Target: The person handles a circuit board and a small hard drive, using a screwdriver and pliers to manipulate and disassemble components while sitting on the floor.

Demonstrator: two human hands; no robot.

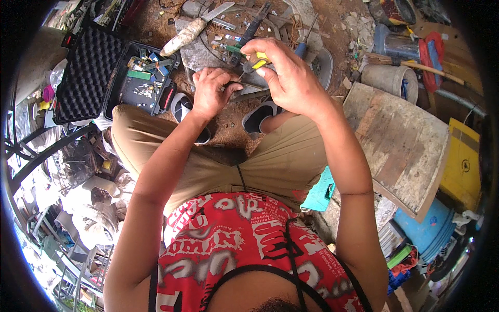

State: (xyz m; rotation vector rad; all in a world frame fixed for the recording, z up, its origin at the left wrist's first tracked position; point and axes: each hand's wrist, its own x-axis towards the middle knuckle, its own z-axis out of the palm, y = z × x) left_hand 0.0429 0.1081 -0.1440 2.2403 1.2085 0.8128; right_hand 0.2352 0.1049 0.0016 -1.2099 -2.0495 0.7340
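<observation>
My right hand (293, 83) is closed around a yellow-and-black handled tool (261, 61), held between thumb and fingers above the work spot in front of me. Close beside it, my left hand (210, 93) has its fingers curled and pinches something small that I cannot make out. A thin metal tip shows between the two hands. Beyond them lie a long dark-handled tool (254, 26) and a blade with a wrapped, pale handle (184, 37). A blue-handled screwdriver (301, 50) rests to the right. Small loose parts are scattered around these tools.
On the left, an open black case (115, 106) with a foam-lined lid (89, 73) contains green boards and small metal pieces. A worn wooden board (397, 148), a grey bucket (382, 78) and a blue tub (429, 229) stand at right. My shoes (254, 122) are below my hands.
</observation>
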